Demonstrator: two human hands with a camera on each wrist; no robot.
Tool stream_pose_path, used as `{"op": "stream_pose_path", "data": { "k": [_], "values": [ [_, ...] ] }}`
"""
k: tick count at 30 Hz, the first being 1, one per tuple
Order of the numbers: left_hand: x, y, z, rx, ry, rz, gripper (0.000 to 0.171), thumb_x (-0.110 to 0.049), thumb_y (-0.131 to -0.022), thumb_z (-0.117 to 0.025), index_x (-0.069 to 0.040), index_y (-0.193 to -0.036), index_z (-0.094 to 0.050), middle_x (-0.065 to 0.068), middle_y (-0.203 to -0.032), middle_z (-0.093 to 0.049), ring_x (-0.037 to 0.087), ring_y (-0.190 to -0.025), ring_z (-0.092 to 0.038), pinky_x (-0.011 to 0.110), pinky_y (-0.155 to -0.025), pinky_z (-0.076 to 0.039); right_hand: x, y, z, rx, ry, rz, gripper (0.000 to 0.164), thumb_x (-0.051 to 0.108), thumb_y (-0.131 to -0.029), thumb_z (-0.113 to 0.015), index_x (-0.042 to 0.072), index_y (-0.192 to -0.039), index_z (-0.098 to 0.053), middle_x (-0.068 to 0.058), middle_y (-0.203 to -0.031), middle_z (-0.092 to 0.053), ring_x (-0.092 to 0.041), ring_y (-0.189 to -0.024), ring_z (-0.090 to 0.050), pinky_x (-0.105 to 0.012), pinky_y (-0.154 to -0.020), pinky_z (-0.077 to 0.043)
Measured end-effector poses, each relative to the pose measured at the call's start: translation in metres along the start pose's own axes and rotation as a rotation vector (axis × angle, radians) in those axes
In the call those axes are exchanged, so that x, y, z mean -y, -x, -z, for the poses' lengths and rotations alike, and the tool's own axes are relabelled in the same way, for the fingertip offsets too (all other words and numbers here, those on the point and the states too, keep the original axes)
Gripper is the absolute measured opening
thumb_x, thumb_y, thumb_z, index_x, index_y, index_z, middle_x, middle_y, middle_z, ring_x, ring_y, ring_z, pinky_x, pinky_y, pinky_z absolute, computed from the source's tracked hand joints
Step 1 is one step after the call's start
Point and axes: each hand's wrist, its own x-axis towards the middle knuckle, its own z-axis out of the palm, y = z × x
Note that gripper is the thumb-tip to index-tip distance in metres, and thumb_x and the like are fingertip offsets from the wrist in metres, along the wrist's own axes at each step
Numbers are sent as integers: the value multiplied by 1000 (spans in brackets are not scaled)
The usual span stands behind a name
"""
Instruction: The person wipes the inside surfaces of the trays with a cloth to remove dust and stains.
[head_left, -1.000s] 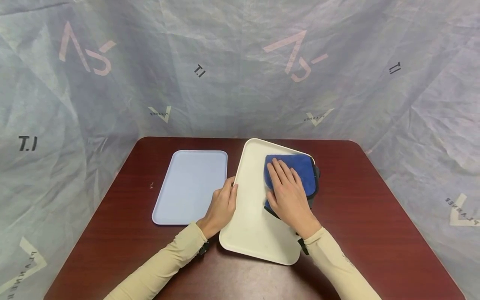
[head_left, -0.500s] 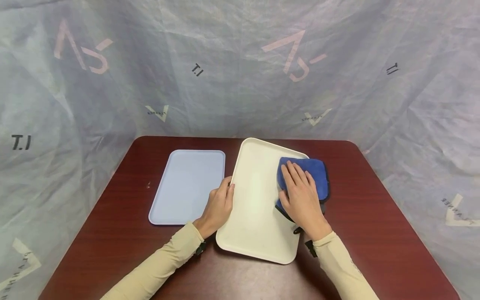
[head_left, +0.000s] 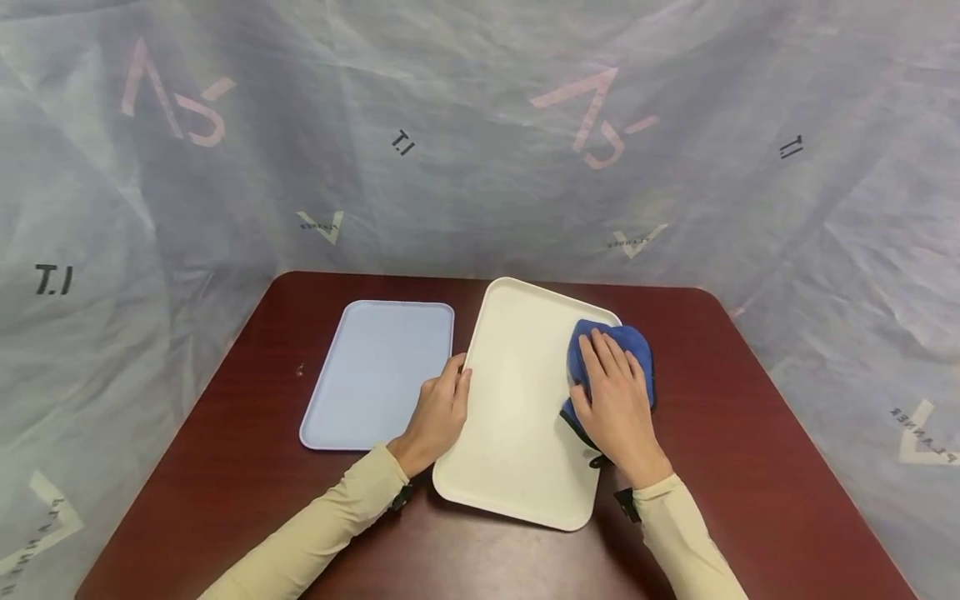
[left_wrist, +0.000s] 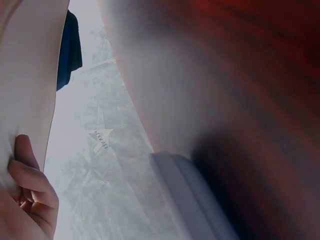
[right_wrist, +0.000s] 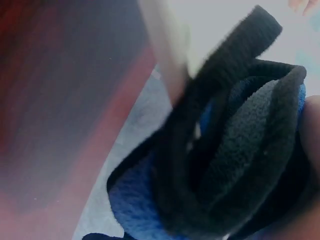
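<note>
A cream-white tray [head_left: 517, 408] is held tilted above the table, its underside visible in the left wrist view. My left hand [head_left: 435, 417] grips its left rim, the curled fingers [left_wrist: 35, 185] showing below. On the tray's right edge lies a blue cloth [head_left: 637, 342] with dark trim. My right hand [head_left: 617, 408] holds this cloth against the rim, fingers over its top and thumb at the left. The right wrist view has the cloth's dark grey underside folded and bunched about the edge; most of the right fingertips are hidden there.
A light blue tray [head_left: 378, 375] lies flat on the dark red table [head_left: 742, 467], left of the white one. Grey printed sheeting [head_left: 480, 167] hangs behind and along both sides of the table.
My right hand has slid the cloth rightward from the tray's face to its right edge, and the cloth looks more bunched. The left hand and the tray stay nearly where they were.
</note>
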Motion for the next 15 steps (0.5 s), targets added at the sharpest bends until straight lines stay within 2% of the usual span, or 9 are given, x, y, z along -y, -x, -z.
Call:
{"op": "stream_pose_path", "data": {
  "k": [7, 15],
  "values": [
    [0, 0, -4, -7, -7, -6, 33, -17, -110, -36, 2, -133, -50, 15, -96, -71, 12, -76, -70, 20, -58, -53, -1, 9, -2, 14, -10, 4, 63, 13, -90, -62, 0, -149, -43, -21, -154, -39, -37, -143, -32, -61, -113, -22],
    [1, 0, -2, -3, -4, 1, 33, -16, -110, -36, 3, -133, -50, 14, -93, -71, 10, -72, -68, 20, -57, -52, 5, 20, -8, 30, -12, 22, 64, 14, -90, -62, 0, -149, -41, -21, -155, -37, -37, -144, -31, -61, -113, -23]
  ]
}}
